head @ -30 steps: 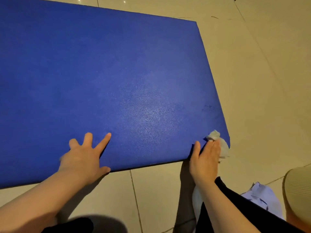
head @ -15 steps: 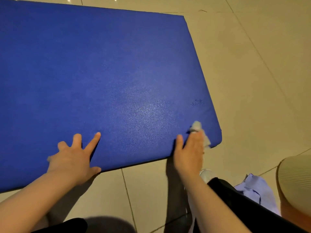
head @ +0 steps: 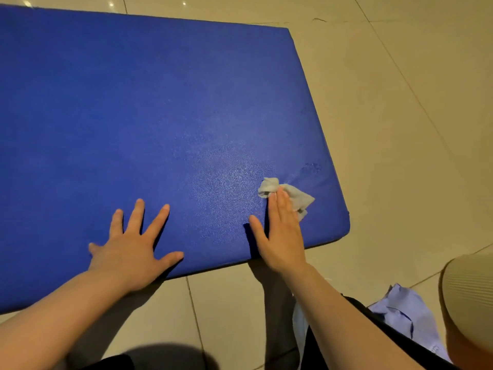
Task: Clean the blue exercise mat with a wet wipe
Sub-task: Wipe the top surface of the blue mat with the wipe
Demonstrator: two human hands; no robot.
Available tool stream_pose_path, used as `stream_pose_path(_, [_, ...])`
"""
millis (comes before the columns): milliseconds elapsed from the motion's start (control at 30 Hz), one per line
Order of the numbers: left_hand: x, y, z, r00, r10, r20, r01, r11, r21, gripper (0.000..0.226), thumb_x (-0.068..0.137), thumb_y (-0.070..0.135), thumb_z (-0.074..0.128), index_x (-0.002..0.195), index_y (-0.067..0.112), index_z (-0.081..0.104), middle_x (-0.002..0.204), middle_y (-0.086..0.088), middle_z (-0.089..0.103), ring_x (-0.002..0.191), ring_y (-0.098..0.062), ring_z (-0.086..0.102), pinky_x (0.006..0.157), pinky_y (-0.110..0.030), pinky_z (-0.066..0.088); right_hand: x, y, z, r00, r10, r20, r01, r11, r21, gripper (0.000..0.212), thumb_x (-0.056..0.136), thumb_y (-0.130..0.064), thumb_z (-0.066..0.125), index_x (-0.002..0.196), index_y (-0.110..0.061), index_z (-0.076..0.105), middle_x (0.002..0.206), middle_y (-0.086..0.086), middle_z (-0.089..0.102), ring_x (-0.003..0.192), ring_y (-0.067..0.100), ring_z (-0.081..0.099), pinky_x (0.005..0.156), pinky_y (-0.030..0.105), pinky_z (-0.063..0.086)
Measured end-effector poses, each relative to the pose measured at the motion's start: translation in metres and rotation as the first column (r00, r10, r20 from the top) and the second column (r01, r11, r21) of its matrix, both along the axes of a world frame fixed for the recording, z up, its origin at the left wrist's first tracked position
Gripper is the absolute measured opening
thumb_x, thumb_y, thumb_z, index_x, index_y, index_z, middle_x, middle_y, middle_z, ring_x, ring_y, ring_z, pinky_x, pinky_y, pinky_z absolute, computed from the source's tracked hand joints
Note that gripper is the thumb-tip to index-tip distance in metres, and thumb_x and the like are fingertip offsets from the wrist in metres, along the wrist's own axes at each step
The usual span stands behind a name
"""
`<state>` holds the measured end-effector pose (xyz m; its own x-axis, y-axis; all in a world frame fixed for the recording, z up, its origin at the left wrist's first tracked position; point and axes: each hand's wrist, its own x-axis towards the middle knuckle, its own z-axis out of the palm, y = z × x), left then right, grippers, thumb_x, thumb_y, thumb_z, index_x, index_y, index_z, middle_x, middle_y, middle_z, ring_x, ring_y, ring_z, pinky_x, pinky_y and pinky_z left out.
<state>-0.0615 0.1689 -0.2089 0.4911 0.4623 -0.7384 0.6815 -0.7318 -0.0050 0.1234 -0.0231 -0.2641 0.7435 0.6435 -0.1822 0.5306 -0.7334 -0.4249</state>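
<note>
Cloth point(head: 405, 313) in pale blue lies crumpled on the tiled floor point(head: 400, 129) at the lower right, beside dark trousers point(head: 373, 340) and a ribbed beige thing point(head: 469, 295) that cannot be made out. Past these, both hands rest on the near edge of the blue mat point(head: 133, 102), which lies flat on the floor. The left hand point(head: 133, 247) is spread, fingers straight and apart, palm down, holding nothing. The right hand point(head: 282, 231) lies flat with fingers straight and together, pressing on the grey wipe point(head: 296, 194). The wipe is bunched under the fingertips and shows beyond them and to their right, near the mat's near right corner.
</note>
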Motion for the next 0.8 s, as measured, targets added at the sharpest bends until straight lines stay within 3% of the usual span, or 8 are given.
stream_pose_path(100, [0.000,0.001,0.000,0.997,-0.067,-0.034,0.066,0.998,-0.024,0.099,0.083,0.078,0.039,0.121,0.047,-0.048,0.151,0.001,-0.042,0.145,-0.036,-0.024,0.103,-0.053,0.044,0.028,-0.011,-0.001,0.996,0.077,0.051,-0.078,0.997,0.014,0.075,0.094,-0.061,0.028,0.156,-0.021,0.016,0.164,-0.004,0.010,0.150,0.013,0.008,0.116,0.030,0.015])
stream_pose_path(167, [0.001,0.003,0.002,0.995,-0.086,-0.040,0.085,0.996,-0.025,0.100,0.085,0.074,0.042,0.117,0.046,-0.049,0.151,-0.001,-0.042,0.145,-0.038,-0.023,0.102,-0.049,0.047,0.058,-0.018,-0.003,0.987,-0.124,0.106,0.114,0.989,0.097,0.068,0.097,-0.054,0.032,0.151,-0.014,0.026,0.161,0.001,0.021,0.146,0.022,0.021,0.118,0.036,0.019])
stream_pose_path(233, [0.003,0.002,0.004,0.996,-0.076,-0.043,0.075,0.997,-0.034,0.102,0.087,0.070,0.045,0.115,0.044,-0.050,0.150,-0.002,-0.043,0.144,-0.039,-0.024,0.100,-0.049,0.048,0.086,-0.017,-0.002,0.958,-0.267,0.105,0.259,0.962,0.085,0.065,0.101,-0.046,0.033,0.153,-0.008,0.022,0.161,0.006,0.021,0.147,0.025,0.020,0.120,0.044,0.017])
stream_pose_path(367, [0.008,0.002,0.006,0.995,-0.063,-0.081,0.059,0.997,-0.057,0.104,0.089,0.067,0.046,0.110,0.044,-0.053,0.146,-0.004,-0.048,0.142,-0.041,-0.028,0.099,-0.051,0.049,0.117,0.006,-0.001,0.962,-0.256,0.096,0.252,0.967,0.046,0.070,0.101,-0.050,0.030,0.154,-0.006,0.016,0.162,0.012,0.015,0.150,0.026,0.013,0.122,0.044,0.013])
stream_pose_path(467, [0.011,0.001,0.008,0.991,-0.070,-0.111,0.063,0.996,-0.064,0.104,0.090,0.066,0.045,0.110,0.042,-0.054,0.144,-0.006,-0.050,0.141,-0.043,-0.029,0.099,-0.050,0.049,0.124,0.025,0.004,0.955,-0.273,0.114,0.284,0.955,-0.087,0.077,0.099,-0.057,0.026,0.155,-0.005,0.015,0.163,0.012,0.008,0.151,0.025,0.005,0.122,0.041,0.003])
stream_pose_path(600, [0.015,0.000,0.012,0.985,-0.073,-0.155,0.063,0.996,-0.069,0.102,0.092,0.066,0.042,0.116,0.035,-0.052,0.144,-0.009,-0.050,0.141,-0.045,-0.028,0.099,-0.053,0.047,0.107,0.032,0.006,0.974,0.118,0.192,-0.080,0.978,-0.192,0.088,0.092,-0.067,0.014,0.153,-0.005,0.020,0.162,0.011,0.016,0.150,0.024,0.007,0.121,0.034,-0.002])
stream_pose_path(700, [0.018,0.000,0.011,0.985,-0.079,-0.155,0.070,0.995,-0.066,0.101,0.093,0.065,0.042,0.121,0.033,-0.050,0.144,-0.010,-0.050,0.141,-0.045,-0.028,0.100,-0.056,0.043,0.089,0.019,0.010,0.941,0.337,0.027,-0.325,0.923,-0.207,0.097,0.085,-0.077,0.002,0.156,-0.011,0.003,0.161,-0.001,-0.011,0.148,0.011,-0.015,0.117,0.023,-0.016])
stream_pose_path(800, [0.019,0.001,0.010,0.982,-0.064,-0.176,0.051,0.995,-0.081,0.102,0.093,0.063,0.043,0.121,0.032,-0.049,0.142,-0.010,-0.052,0.140,-0.046,-0.029,0.101,-0.059,0.041,0.101,0.006,0.032,0.824,0.555,-0.112,-0.563,0.783,-0.262,0.100,0.081,-0.082,0.000,0.156,-0.017,0.000,0.158,-0.009,-0.018,0.142,-0.001,-0.025,0.111,0.014,-0.019])
